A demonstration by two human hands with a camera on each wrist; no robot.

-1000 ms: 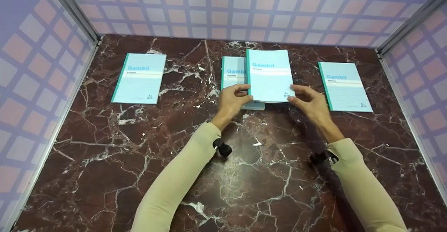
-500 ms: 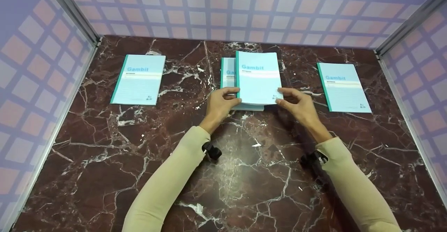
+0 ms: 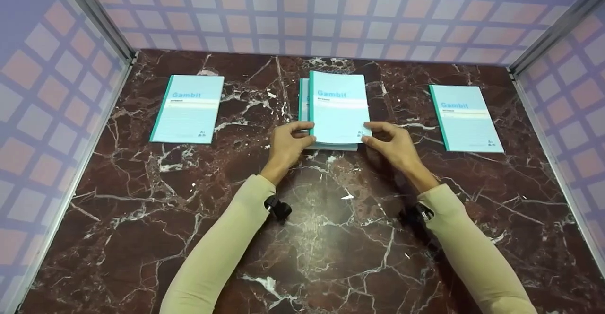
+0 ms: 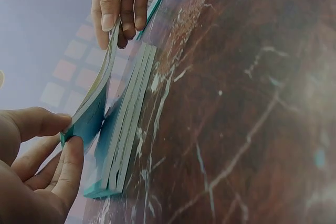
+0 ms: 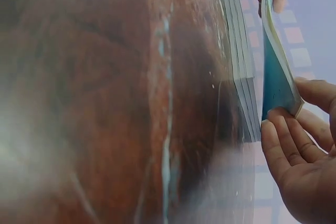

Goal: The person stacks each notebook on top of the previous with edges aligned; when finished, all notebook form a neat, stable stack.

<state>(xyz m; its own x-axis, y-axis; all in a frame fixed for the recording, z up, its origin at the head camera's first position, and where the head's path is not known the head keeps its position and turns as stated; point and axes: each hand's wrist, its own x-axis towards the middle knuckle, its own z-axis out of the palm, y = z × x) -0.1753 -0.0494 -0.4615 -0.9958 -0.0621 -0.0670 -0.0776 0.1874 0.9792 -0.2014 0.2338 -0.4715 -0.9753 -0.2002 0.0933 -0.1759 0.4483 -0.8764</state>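
A pale blue notebook [image 3: 338, 110] with a green spine and "Gambit" on its cover is held by both hands. My left hand [image 3: 287, 146] pinches its spine edge near the lower left corner, thumb on top and fingers beneath. At the lower right corner, my right hand [image 3: 394, 146] pinches the opposite edge. The notebook bows slightly and hovers over a small stack of similar notebooks [image 4: 126, 124], with a gap between them in both wrist views. From above, the stack's left strip and front edge show; the held notebook hides the rest.
One matching notebook [image 3: 189, 108] lies flat on the left of the dark red marbled table [image 3: 227, 238]. Another notebook [image 3: 467, 119] lies on the right, slightly turned. Purple panels with pink and white squares [image 3: 298, 21] enclose the back and both sides.
Both hands have carried the held notebook left and slightly toward the front, so it covers more of the stack. The two side notebooks have stayed in place.
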